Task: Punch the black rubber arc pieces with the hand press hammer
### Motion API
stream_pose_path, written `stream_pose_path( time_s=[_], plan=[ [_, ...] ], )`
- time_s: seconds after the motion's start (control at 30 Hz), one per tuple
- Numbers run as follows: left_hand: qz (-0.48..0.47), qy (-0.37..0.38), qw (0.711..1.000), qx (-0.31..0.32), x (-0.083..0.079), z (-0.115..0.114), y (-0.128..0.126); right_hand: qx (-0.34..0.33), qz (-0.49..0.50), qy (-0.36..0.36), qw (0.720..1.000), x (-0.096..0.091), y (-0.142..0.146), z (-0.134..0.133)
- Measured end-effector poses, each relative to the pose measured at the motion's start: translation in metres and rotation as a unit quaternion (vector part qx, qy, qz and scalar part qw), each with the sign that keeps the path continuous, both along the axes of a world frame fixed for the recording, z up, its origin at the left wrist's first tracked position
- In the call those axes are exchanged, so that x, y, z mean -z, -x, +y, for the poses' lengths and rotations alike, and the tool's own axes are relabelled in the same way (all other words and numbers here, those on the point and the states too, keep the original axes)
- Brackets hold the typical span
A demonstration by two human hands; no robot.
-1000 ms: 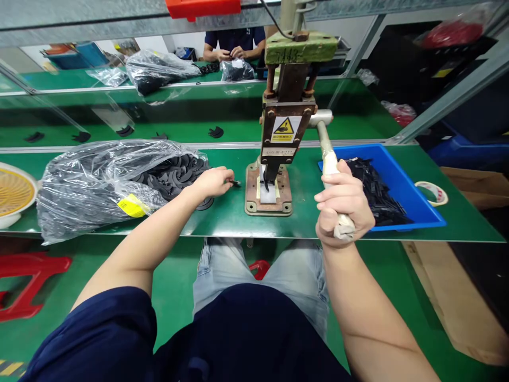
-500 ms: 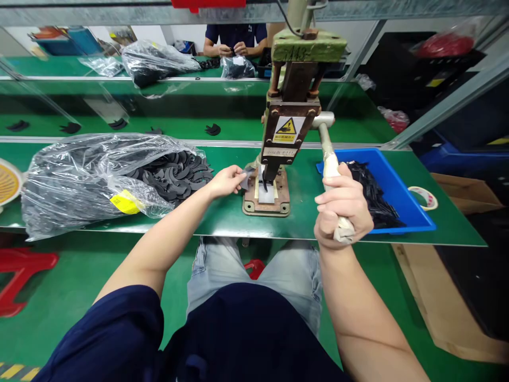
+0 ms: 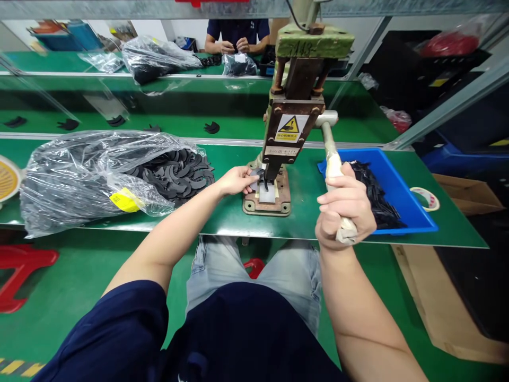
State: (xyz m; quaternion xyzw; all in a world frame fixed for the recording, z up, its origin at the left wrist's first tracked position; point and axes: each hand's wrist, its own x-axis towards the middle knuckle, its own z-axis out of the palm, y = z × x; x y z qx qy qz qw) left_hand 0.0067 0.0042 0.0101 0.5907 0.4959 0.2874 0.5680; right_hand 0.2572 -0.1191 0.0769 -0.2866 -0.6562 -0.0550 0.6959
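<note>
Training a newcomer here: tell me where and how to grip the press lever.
Probably best at the wrapped lower end of the press lever, coming from the near side, as the right hand does: it slopes down that way, its end clear of the press.

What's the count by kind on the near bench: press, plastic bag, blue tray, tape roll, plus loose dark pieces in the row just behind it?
Press: 1
Plastic bag: 1
Blue tray: 1
Tape roll: 1
Loose dark pieces: 5, one partly hidden
Total: 9
</note>
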Motion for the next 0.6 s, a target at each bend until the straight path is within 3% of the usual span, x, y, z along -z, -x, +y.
stream_pose_path(
  time_s=[0.23,0.43,0.6],
  plan=[
    [-0.006,0.011,1.000,-0.026,0.005,0.002,-0.003,-0.017,0.005,-0.007,1.000,0.000,0.000,0.000],
    [0.034,0.016,0.999,-0.014,0.007,0.007,-0.002,-0.018,0.021,-0.018,0.999,0.000,0.002,0.002],
    [0.054,0.067,0.996,0.008,0.002,0.012,-0.002,-0.014,0.022,-0.018,0.999,0.000,0.003,0.002]
  ],
)
